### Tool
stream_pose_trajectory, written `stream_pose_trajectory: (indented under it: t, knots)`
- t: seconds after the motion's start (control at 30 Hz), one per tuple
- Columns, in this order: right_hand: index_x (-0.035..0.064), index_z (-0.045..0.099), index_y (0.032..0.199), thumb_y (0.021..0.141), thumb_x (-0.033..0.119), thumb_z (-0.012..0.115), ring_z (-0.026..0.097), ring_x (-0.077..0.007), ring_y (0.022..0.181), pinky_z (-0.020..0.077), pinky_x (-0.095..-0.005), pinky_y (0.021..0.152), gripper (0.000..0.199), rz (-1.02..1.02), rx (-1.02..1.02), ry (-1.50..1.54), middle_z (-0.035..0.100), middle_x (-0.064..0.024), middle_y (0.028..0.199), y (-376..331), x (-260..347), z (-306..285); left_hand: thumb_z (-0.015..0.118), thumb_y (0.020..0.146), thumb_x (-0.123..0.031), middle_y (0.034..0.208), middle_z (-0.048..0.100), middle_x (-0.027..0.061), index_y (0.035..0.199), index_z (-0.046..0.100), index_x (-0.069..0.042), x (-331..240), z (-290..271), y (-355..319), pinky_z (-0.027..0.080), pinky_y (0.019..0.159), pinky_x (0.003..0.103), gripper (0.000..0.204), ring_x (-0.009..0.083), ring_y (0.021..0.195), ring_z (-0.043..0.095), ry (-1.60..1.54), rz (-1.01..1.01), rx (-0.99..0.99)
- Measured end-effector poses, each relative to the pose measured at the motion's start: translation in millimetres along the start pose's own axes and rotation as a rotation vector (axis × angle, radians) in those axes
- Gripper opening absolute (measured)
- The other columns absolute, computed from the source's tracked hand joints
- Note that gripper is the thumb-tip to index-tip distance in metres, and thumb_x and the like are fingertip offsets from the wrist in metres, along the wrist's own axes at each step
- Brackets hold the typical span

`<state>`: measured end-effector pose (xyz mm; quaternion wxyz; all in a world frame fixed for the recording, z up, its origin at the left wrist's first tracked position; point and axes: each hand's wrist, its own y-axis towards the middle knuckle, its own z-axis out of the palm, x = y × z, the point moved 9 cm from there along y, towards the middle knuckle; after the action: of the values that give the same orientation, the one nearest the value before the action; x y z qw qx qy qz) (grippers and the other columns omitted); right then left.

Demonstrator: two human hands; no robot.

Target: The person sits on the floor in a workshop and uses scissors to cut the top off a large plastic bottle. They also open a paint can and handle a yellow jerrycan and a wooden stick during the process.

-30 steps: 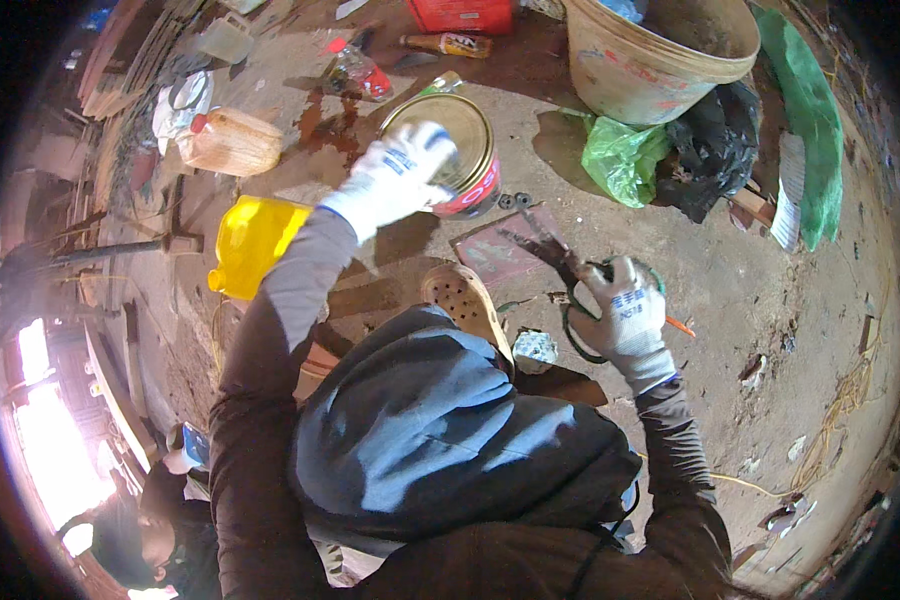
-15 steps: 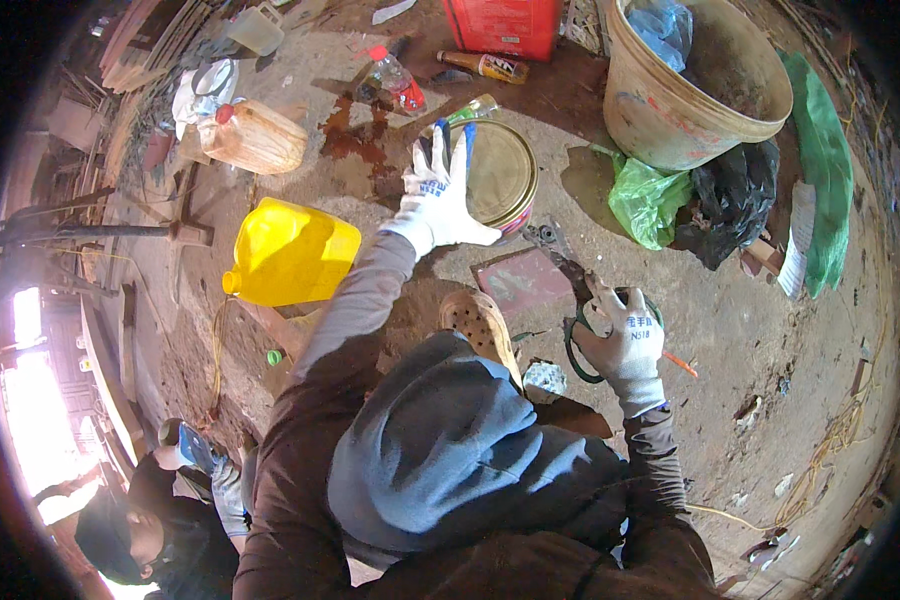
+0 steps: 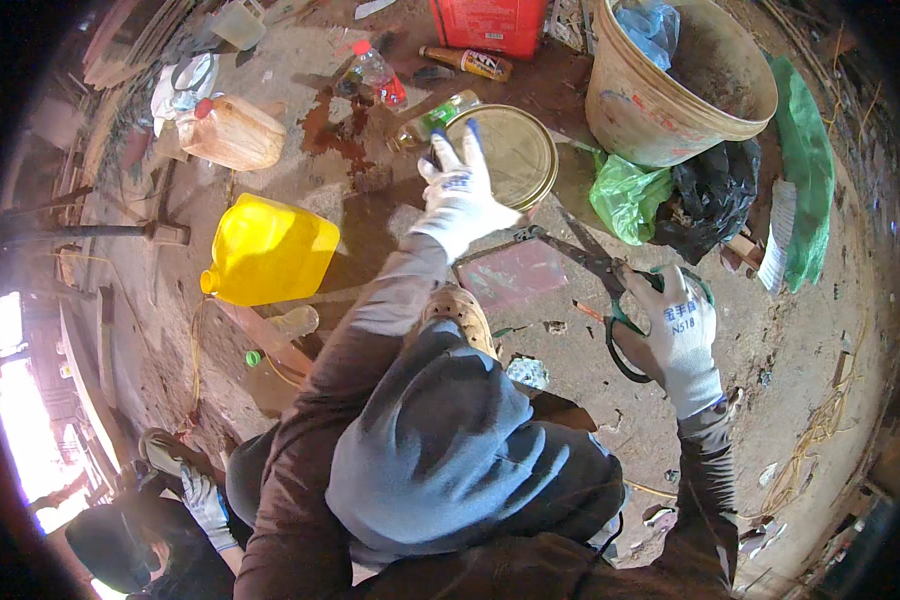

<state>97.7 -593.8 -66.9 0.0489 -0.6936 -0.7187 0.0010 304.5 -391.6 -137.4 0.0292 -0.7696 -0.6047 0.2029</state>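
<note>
A round tin with a dull gold lid stands on the dirty floor ahead of me. My left hand, in a white glove with blue fingertips, grips its near left side, thumb and fingers spread around the rim. In my right hand, gloved alike, is a pair of scissors with dark green-black handles. Their dark blades point up and left toward the tin. A flat reddish tile or board lies just below the tin. Beside the tin lies a clear bottle with a green label.
A yellow jug and a stained plastic jug lie left. A large bucket stands far right, with green and black bags against it. Another gloved person is at lower left. My shoe is near the tile.
My left hand and the tin have shifted right, uncovering more of the green-labelled bottle. My right hand has carried the scissors to the right. The whole view has shifted slightly.
</note>
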Motion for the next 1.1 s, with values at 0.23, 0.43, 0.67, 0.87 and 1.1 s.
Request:
stream_pose_trajectory:
  t: [0.23, 0.43, 0.67, 0.87, 1.1]
  knots:
    - [0.0169, 0.064, 0.126, 0.073, 0.035, 0.076, 0.064, -0.0307, 0.082, 0.0522, -0.043, 0.068, 0.058, -0.094, 0.014, 0.014, 0.054, -0.0153, 0.105, 21.6, 37.0, -21.5, 0.075, 0.074, -0.015, 0.155, 0.028, 0.0291, 0.155, 0.0, 0.004, 69.2, 45.1, 2.6, 0.038, 0.112, 0.046, 0.111, 0.0439, 0.135, 0.041, -0.162, 0.092, -0.035]
    - [0.0139, 0.065, 0.123, 0.074, 0.033, 0.075, 0.064, -0.0322, 0.083, 0.0518, -0.0437, 0.069, 0.054, -0.116, -0.005, -0.013, 0.055, -0.0178, 0.105, 29.4, 55.8, -32.9, 0.078, 0.075, -0.022, 0.148, 0.039, 0.0273, 0.155, 0.009, 0.004, 92.1, 71.4, -2.8, 0.038, 0.112, 0.045, 0.108, 0.0414, 0.134, 0.043, -0.28, 0.181, -0.178]
    - [0.0143, 0.065, 0.124, 0.074, 0.034, 0.072, 0.066, -0.0345, 0.087, 0.0529, -0.0463, 0.072, 0.054, -0.052, 0.15, -0.075, 0.057, -0.0201, 0.104, 43.9, 73.3, -44.1, 0.091, 0.065, -0.031, 0.144, 0.044, 0.0243, 0.153, 0.015, 0.003, 91.8, 62.3, -9.0, 0.04, 0.11, 0.039, 0.121, 0.0358, 0.132, 0.046, -0.423, 0.186, -0.242]
    - [0.0142, 0.065, 0.123, 0.074, 0.034, 0.072, 0.066, -0.0343, 0.088, 0.0531, -0.0461, 0.073, 0.054, -0.019, 0.19, -0.12, 0.058, -0.0196, 0.104, 42.5, 77.6, -42.2, 0.091, 0.068, -0.023, 0.142, 0.045, 0.0196, 0.152, 0.018, -0.001, 83.2, 67.9, -0.1, 0.042, 0.107, 0.038, 0.114, 0.0315, 0.128, 0.049, -0.556, 0.195, -0.145]
    - [0.0116, 0.064, 0.125, 0.072, 0.034, 0.076, 0.065, -0.0334, 0.094, 0.0529, -0.0451, 0.079, 0.058, -0.023, 0.141, -0.091, 0.059, -0.0188, 0.103, 41.2, 83.6, -47.0, 0.091, 0.07, -0.022, 0.142, 0.046, 0.02, 0.151, 0.022, -0.002, 92.9, 66.4, 0.5, 0.043, 0.106, 0.038, 0.109, 0.0319, 0.128, 0.05, -0.535, 0.155, -0.16]
